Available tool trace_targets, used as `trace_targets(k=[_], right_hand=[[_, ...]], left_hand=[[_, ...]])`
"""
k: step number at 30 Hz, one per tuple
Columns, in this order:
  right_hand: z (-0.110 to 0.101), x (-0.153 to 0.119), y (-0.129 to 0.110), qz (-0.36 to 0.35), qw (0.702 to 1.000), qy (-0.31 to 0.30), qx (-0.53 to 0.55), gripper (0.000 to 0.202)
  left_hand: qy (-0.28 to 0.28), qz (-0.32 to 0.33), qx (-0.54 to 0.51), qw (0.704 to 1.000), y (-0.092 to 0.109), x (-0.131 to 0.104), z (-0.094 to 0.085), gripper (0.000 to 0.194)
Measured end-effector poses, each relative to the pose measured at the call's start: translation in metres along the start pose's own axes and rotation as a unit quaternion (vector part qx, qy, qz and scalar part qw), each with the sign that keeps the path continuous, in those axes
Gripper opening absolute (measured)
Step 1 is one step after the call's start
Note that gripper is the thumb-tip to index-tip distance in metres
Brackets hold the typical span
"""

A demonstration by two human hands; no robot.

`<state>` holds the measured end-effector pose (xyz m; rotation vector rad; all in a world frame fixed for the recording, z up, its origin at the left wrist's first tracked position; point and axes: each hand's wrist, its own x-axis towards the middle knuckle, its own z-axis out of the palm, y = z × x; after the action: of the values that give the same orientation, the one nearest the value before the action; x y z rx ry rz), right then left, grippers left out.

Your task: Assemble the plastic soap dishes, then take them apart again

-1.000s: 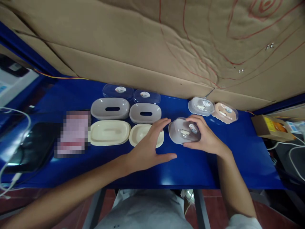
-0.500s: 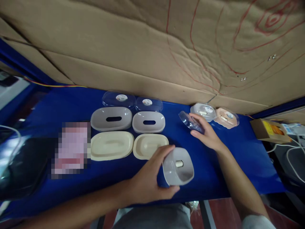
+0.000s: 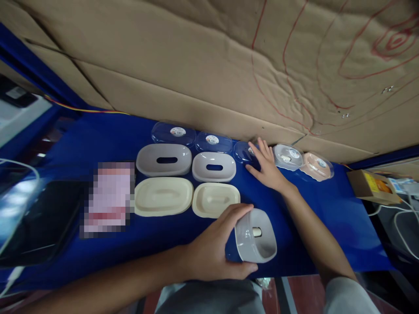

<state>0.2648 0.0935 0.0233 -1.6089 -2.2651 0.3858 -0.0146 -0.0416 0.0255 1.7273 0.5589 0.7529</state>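
My left hand (image 3: pixel 222 246) grips a small grey oval dish (image 3: pixel 263 248) between thumb and fingers, tilted above the table's front edge. Cream colour shows through the slot in its floor. At the back, my right hand (image 3: pixel 266 168) has its fingers spread over a clear lid (image 3: pixel 240 151) with a round label, touching it on the table. Two more clear lids, one large (image 3: pixel 165 131) and one smaller (image 3: pixel 207 140), lie to its left. Before them sit a large grey dish (image 3: pixel 145 161) and a smaller grey dish (image 3: pixel 199 170), then two cream trays (image 3: pixel 163 210) (image 3: pixel 207 212).
Right of my right hand are a lidded grey dish (image 3: pixel 286 157) and a lidded peach dish (image 3: pixel 316 168). A cardboard box (image 3: pixel 360 185) stands at the right end, near white cables. A dark device (image 3: pixel 49 218) lies left, beside a pixelated pink patch. Cardboard (image 3: pixel 163 65) walls the back.
My right hand has moved the clear lid back and left, from the air down onto the table in the lid row, and its fingers have spread. My left hand keeps hold of the grey dish.
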Motion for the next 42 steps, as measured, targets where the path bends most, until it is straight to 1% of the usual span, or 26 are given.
trace_targets(k=[2, 3, 4, 5, 7, 8, 9, 10, 12, 13, 15, 18, 20, 23, 24, 25, 26, 27, 29, 30, 31, 32, 34, 36, 39, 42], right_hand=[[-0.015, -0.021, -0.010, -0.025, 0.997, 0.019, 0.068, 0.066], [-0.023, -0.034, -0.016, -0.036, 0.993, 0.011, 0.116, 0.061], [-0.032, -0.047, -0.022, -0.045, 0.984, -0.013, 0.173, 0.058], [-0.039, -0.061, -0.028, -0.056, 0.969, -0.057, 0.232, 0.062], [-0.046, -0.085, -0.039, -0.088, 0.935, -0.152, 0.307, 0.087], [-0.047, -0.093, -0.044, -0.103, 0.927, -0.182, 0.312, 0.099], [-0.045, -0.100, -0.048, -0.113, 0.928, -0.191, 0.299, 0.107], [-0.041, -0.104, -0.051, -0.119, 0.935, -0.185, 0.278, 0.108], [-0.031, -0.108, -0.054, -0.122, 0.948, -0.152, 0.253, 0.098], [-0.025, -0.108, -0.055, -0.123, 0.948, -0.133, 0.262, 0.093], [-0.016, -0.107, -0.057, -0.128, 0.939, -0.103, 0.303, 0.085], [-0.006, -0.105, -0.058, -0.121, 0.923, -0.067, 0.359, 0.079], [-0.004, -0.104, -0.059, -0.095, 0.906, -0.057, 0.408, 0.073], [-0.007, -0.104, -0.055, -0.041, 0.853, -0.045, 0.518, 0.067], [-0.011, -0.103, -0.051, -0.026, 0.842, -0.039, 0.538, 0.067], [-0.014, -0.102, -0.046, -0.014, 0.842, -0.028, 0.539, 0.067], [-0.019, -0.101, -0.039, -0.007, 0.855, -0.008, 0.518, 0.066], [-0.023, -0.100, -0.030, -0.003, 0.881, 0.016, 0.474, 0.064], [-0.029, -0.097, -0.012, -0.002, 0.941, 0.069, 0.332, 0.059], [-0.030, -0.096, -0.004, 0.000, 0.964, 0.082, 0.251, 0.057], [-0.030, -0.095, 0.003, 0.001, 0.981, 0.080, 0.177, 0.057], [-0.029, -0.094, 0.008, 0.002, 0.991, 0.065, 0.118, 0.058], [-0.024, -0.092, 0.012, -0.003, 0.998, 0.023, 0.051, 0.061], [-0.019, -0.089, 0.009, -0.025, 0.999, -0.004, 0.035, 0.061], [-0.016, -0.086, 0.003, -0.055, 0.997, -0.014, 0.054, 0.063], [-0.019, -0.085, 0.006, -0.055, 0.997, 0.024, 0.058, 0.062]], left_hand=[[0.027, -0.003, -0.009, 1.000, 0.001, 0.001, -0.002, 0.110], [0.044, -0.005, -0.018, 0.999, 0.000, 0.001, -0.003, 0.109], [0.061, -0.008, -0.028, 0.998, -0.001, 0.002, -0.003, 0.109], [0.077, -0.013, -0.041, 0.996, -0.002, 0.002, -0.004, 0.107], [0.106, -0.021, -0.064, 0.992, -0.005, 0.002, -0.004, 0.103], [0.115, -0.023, -0.072, 0.990, -0.006, 0.003, -0.004, 0.101], [0.120, -0.023, -0.077, 0.989, -0.007, 0.003, -0.005, 0.100], [0.123, -0.023, -0.081, 0.989, -0.008, 0.003, -0.005, 0.100], [0.126, -0.020, -0.087, 0.988, -0.009, 0.003, -0.006, 0.102], [0.127, -0.019, -0.091, 0.988, -0.009, 0.003, -0.007, 0.104], [0.130, -0.019, -0.102, 0.986, -0.008, 0.003, -0.007, 0.106], [0.135, -0.016, -0.113, 0.984, -0.006, 0.004, -0.007, 0.104], [0.133, -0.009, -0.118, 0.984, -0.005, 0.004, -0.007, 0.104], [0.119, 0.004, -0.102, 0.988, -0.002, 0.003, -0.007, 0.109], [0.114, 0.007, -0.086, 0.990, -0.001, 0.003, -0.008, 0.109], [0.108, 0.014, -0.066, 0.992, 0.000, 0.002, -0.008, 0.110], [0.099, 0.026, -0.045, 0.994, 0.001, 0.002, -0.009, 0.109], [0.083, 0.040, -0.024, 0.995, 0.001, 0.001, -0.009, 0.107], [0.029, 0.068, 0.009, 0.997, 0.002, -0.001, -0.009, 0.105], [-0.003, 0.079, 0.029, 0.996, 0.001, -0.002, -0.008, 0.103], [-0.040, 0.092, 0.056, 0.993, 0.001, -0.003, -0.007, 0.099], [-0.075, 0.112, 0.088, 0.987, 0.000, -0.004, -0.005, 0.093], [-0.126, 0.170, 0.160, 0.964, -0.003, -0.006, 0.001, 0.077], [-0.149, 0.213, 0.227, 0.938, -0.006, -0.008, 0.007, 0.063], [-0.130, 0.216, 0.308, 0.918, -0.010, -0.007, 0.014, 0.056], [-0.109, 0.201, 0.375, 0.899, -0.013, -0.005, 0.016, 0.051]])
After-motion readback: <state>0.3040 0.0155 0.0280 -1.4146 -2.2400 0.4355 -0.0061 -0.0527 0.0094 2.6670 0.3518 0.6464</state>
